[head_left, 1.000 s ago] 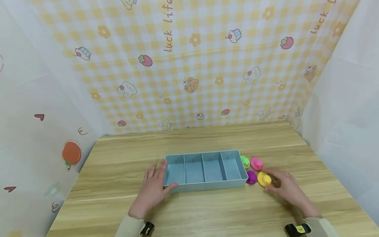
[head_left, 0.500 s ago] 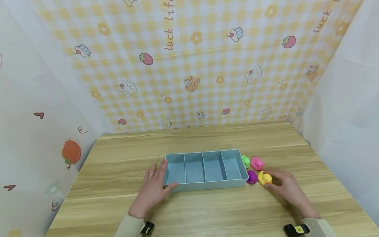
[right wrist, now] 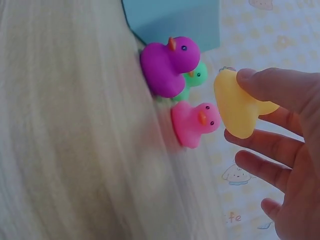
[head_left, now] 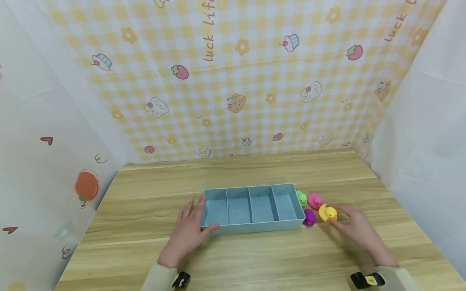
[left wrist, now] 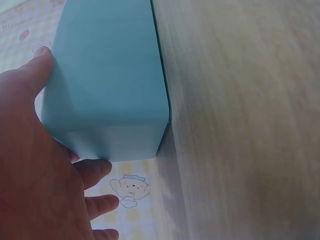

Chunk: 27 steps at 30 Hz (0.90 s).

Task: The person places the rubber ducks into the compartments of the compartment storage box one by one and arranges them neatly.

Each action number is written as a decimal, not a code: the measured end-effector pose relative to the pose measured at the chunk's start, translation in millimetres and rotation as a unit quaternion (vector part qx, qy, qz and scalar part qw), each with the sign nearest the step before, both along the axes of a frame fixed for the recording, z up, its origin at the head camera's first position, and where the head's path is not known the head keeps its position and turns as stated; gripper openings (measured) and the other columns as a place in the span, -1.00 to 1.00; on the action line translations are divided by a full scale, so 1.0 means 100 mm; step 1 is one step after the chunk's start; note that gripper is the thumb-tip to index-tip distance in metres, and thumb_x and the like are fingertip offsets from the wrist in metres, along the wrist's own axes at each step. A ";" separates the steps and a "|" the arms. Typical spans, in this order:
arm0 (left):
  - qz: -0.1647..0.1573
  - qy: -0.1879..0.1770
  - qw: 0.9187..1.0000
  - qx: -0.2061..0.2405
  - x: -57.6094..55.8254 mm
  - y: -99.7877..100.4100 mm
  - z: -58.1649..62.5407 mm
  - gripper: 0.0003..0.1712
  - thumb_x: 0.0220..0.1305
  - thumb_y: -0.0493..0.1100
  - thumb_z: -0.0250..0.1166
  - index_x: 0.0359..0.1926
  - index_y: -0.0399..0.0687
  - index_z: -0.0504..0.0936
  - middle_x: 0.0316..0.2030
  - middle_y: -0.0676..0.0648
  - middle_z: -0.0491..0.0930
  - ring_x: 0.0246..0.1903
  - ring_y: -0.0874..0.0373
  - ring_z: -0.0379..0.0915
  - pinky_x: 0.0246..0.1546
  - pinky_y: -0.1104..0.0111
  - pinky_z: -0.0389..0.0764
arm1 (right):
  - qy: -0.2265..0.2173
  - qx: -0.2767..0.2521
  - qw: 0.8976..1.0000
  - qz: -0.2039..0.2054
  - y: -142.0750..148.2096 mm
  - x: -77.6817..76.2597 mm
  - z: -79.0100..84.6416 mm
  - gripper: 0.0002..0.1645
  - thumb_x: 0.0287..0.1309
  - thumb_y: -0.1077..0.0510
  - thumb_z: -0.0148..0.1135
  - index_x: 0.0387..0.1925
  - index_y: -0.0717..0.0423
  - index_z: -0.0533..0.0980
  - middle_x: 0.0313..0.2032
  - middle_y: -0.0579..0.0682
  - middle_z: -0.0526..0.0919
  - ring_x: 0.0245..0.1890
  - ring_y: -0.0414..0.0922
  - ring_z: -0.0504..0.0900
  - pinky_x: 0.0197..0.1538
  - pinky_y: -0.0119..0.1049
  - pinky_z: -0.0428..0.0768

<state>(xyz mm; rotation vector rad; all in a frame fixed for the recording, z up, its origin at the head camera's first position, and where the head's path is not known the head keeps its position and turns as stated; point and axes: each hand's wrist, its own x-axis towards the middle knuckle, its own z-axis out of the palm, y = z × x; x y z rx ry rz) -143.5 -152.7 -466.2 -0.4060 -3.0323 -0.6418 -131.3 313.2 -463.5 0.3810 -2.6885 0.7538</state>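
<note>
Yellow duck (head_left: pixel 327 213): pinched between thumb and fingers (right wrist: pixel 272 86) of the right hand (head_left: pixel 354 230); raised off the worktop (head_left: pixel 255 258), to the right of the tray (head_left: pixel 252 227) and apart from it.
Right hand: thumb on top of the yellow duck, forefinger beneath it; the remaining fingers are loosely curled and hold nothing, as the right wrist view shows.
Left hand (head_left: pixel 189 232): rests on the worktop at the left end of the tray; fingers spread and straight, lying along the end wall; thumb laid against the near wall at the corner. The left wrist view shows the palm (left wrist: pixel 30 170) touching that corner.
Tray: pale blue plastic, rectangular, four compartments in a row; it sits on the worktop with its long side towards the person. No duck is seen in any compartment.
Purple duck (head_left: pixel 309 217): on the worktop, just beside the near right corner of the tray; whether it touches the wall cannot be told.
Green duck (head_left: pixel 301 197): just beside the far right corner of the tray, behind the purple duck.
Pink duck (head_left: pixel 314 200): right of the green duck, farther from the tray, close beside the yellow duck.
Worktop: light wood grain, carrying the tray and the three standing ducks.
Backdrop (head_left: pixel 233 81): yellow checked sheet with printed cartoon figures, standing behind the tray.
</note>
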 end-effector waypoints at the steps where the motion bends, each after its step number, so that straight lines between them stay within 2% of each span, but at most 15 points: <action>1: 0.000 0.000 1.000 0.000 0.00 0.00 0.00 0.10 0.19 0.37 0.15 0.50 -0.12 -0.08 0.40 -0.21 0.18 0.43 -0.29 -0.11 0.36 -0.22 -0.06 | -0.001 -0.002 1.000 0.001 -0.01 0.00 0.02 -0.53 -0.19 0.23 0.51 -0.13 0.24 0.60 -0.17 0.20 0.68 -0.13 0.20 0.56 -0.09 0.13 0.48; 5: -0.002 0.001 1.000 0.002 0.00 -0.01 0.00 0.10 0.19 0.37 0.15 0.50 -0.13 -0.07 0.40 -0.22 0.19 0.42 -0.30 -0.10 0.35 -0.23 -0.03 | -0.007 -0.001 1.000 0.002 -0.04 -0.01 0.07 -0.53 -0.14 0.22 0.49 -0.11 0.25 0.59 -0.16 0.20 0.67 -0.10 0.19 0.55 -0.06 0.15 0.45; 9: -0.001 0.002 1.000 0.005 0.01 -0.01 0.00 0.09 0.19 0.36 0.15 0.50 -0.14 -0.06 0.40 -0.22 0.20 0.42 -0.30 -0.08 0.34 -0.23 -0.02 | 0.016 0.007 1.000 0.007 -0.07 -0.03 0.12 -0.53 -0.16 0.19 0.52 -0.12 0.19 0.61 -0.17 0.11 0.69 -0.13 0.09 0.55 -0.06 -0.14 0.47; 12: 0.000 0.003 1.000 0.007 0.01 -0.01 0.00 0.09 0.19 0.36 0.16 0.50 -0.14 -0.05 0.39 -0.23 0.21 0.42 -0.30 -0.07 0.35 -0.23 -0.01 | 0.029 0.007 0.999 0.011 -0.12 -0.05 0.16 -0.53 -0.19 0.20 0.53 -0.12 0.14 0.62 -0.18 0.06 0.70 -0.15 0.03 0.54 -0.09 -0.24 0.46; 18: 0.003 0.001 1.000 0.013 0.01 -0.01 0.00 0.08 0.20 0.33 0.18 0.50 -0.14 -0.05 0.39 -0.23 0.19 0.42 -0.30 -0.08 0.35 -0.22 -0.02 | 0.024 0.011 0.999 0.017 -0.24 -0.08 0.27 -0.55 -0.16 0.19 0.52 -0.13 0.15 0.62 -0.21 0.03 0.70 -0.15 0.02 0.55 -0.11 -0.02 0.51; 22: 0.005 0.000 1.000 0.018 0.01 -0.01 -0.01 0.08 0.19 0.33 0.18 0.50 -0.14 -0.05 0.39 -0.23 0.20 0.42 -0.30 -0.07 0.35 -0.21 -0.02 | 0.004 0.001 1.000 0.020 -0.32 -0.10 0.32 -0.56 -0.12 0.17 0.50 -0.12 0.16 0.61 -0.20 0.05 0.70 -0.14 0.08 0.57 -0.07 0.09 0.53; 27: 0.005 0.000 1.000 0.022 0.02 -0.01 -0.02 0.08 0.19 0.36 0.16 0.49 -0.14 -0.05 0.39 -0.23 0.20 0.41 -0.30 -0.07 0.36 -0.21 -0.03 | -0.020 -0.011 0.999 0.025 -0.40 -0.13 0.34 -0.54 -0.08 0.13 0.49 -0.07 0.11 0.61 -0.16 0.03 0.69 -0.12 0.05 0.57 -0.04 0.13 0.52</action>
